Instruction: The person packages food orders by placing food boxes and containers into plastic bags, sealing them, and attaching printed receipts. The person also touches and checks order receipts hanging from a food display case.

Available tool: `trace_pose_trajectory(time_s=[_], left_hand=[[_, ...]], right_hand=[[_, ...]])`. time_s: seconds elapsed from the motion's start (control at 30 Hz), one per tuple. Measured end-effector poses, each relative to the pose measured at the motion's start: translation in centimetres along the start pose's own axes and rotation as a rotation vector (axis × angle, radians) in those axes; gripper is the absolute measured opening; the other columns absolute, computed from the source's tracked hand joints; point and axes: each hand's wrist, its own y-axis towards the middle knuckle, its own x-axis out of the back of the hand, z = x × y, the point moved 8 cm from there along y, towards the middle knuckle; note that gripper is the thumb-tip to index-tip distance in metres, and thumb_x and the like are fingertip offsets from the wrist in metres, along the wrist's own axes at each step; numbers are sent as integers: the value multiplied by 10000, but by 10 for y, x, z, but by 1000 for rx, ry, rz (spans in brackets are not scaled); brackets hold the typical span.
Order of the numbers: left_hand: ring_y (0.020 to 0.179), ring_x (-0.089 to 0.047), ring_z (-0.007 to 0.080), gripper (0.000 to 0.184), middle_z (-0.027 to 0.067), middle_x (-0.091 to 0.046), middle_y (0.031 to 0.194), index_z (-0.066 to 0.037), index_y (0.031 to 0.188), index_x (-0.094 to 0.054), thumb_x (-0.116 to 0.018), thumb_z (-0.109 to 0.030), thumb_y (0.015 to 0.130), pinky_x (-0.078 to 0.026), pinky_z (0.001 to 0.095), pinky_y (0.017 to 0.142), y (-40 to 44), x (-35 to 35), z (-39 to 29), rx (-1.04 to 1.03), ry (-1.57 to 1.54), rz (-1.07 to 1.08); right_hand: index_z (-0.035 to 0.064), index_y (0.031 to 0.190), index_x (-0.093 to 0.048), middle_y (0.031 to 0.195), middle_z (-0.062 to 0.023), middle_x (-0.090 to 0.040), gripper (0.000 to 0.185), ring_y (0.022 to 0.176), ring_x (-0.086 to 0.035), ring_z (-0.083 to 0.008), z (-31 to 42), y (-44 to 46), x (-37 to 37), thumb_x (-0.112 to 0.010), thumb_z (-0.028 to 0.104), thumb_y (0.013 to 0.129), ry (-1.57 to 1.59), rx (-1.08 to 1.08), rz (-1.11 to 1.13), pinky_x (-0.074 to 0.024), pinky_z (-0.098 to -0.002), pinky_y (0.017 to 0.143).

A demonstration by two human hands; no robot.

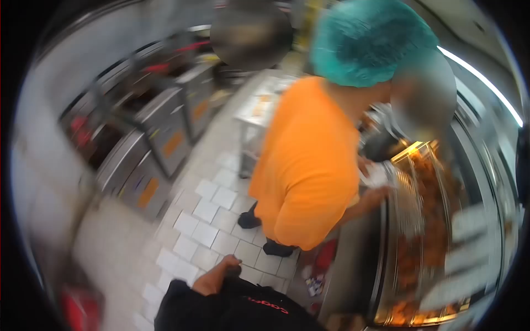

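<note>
My left hand is low in the view, in front of my black shirt with red lettering. Its fingers look curled in, blurred by motion; whether anything is inside them I cannot make out. The white tiled floor shows beyond it. My right hand is out of view. Close ahead, a co-worker in an orange shirt and a green hair net faces the lit food display. That person's hands hold something white, too smeared to name.
Brown fried-looking food fills the display on the right. Metal fryer-like units with orange labels line the left wall. A metal table stands behind the co-worker. Red objects lie at lower left and by the counter's foot.
</note>
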Motion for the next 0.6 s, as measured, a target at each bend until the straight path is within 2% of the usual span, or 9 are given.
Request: trace_pose_trajectory(time_s=[0.03,0.2,0.27,0.3,0.33,0.43,0.47,0.53,0.6], left_hand=[[768,-712,294,459,183,-719,879,-7,919,-724,-621,-442,814,-554,412,774,-18,9,6,261,-114,158],[786,-687,252,393,183,-689,927,-9,1103,-619,-661,-266,809,-553,430,632,-20,13,30,233,-437,482],[751,-685,261,376,175,-692,873,2,1025,-647,-671,-310,816,-544,413,635,-11,20,7,-36,-91,534],[733,-684,266,378,171,-693,847,7,986,-662,-676,-332,820,-540,405,637,-6,21,-11,-219,99,533],[715,-683,270,387,167,-694,820,12,947,-676,-680,-355,823,-536,396,639,-2,19,-29,-346,226,531],[934,-675,315,557,203,-698,978,16,1066,-659,-701,-466,789,-510,388,863,1,5,-103,-468,453,542],[865,-676,300,524,146,-705,913,-16,1109,-640,-665,-456,824,-521,376,822,-28,15,-156,-570,390,577],[984,-658,281,490,154,-682,1046,-40,1197,-590,-647,-402,871,-507,392,875,-64,7,-235,-1005,473,601],[1263,-509,250,623,206,-498,1366,-122,1382,-473,-627,-470,888,-376,424,1062,-131,21,-319,-854,328,989]], right_hand=[[12,1346,-477,1178,-239,-594,598,1054,-591,-341,5,-4,-2,-679,322,877,37,-1,69,-497,-435,880],[6,1338,-455,1216,-226,-588,535,1110,-589,-287,87,-53,70,-662,216,892,177,-391,146,-496,-397,902],[3,1335,-445,1231,-221,-585,513,1132,-588,-265,134,-72,80,-655,173,898,350,-517,151,-496,-382,910],[23,1328,-411,1113,-198,-638,530,971,-656,-211,137,-81,82,-671,50,867,524,-444,94,-555,-303,716],[42,1371,-361,1147,-196,-620,560,950,-659,-199,168,-92,93,-635,10,884,636,-465,109,-563,-287,722],[38,1443,-289,1274,-196,-564,627,1096,-616,-228,208,-132,124,-581,-58,896,716,-433,229,-538,-294,847],[41,1463,-265,1296,-195,-553,657,1136,-596,-236,220,-145,131,-581,-60,896,727,-433,292,-520,-298,891],[51,1493,-222,1354,-196,-509,708,1228,-528,-249,245,-169,145,-586,-57,895,750,-407,389,-430,-318,1004],[63,1514,-186,1425,-200,-445,751,1331,-432,-256,268,-191,158,-597,-45,895,777,-361,463,-286,-351,1143]])
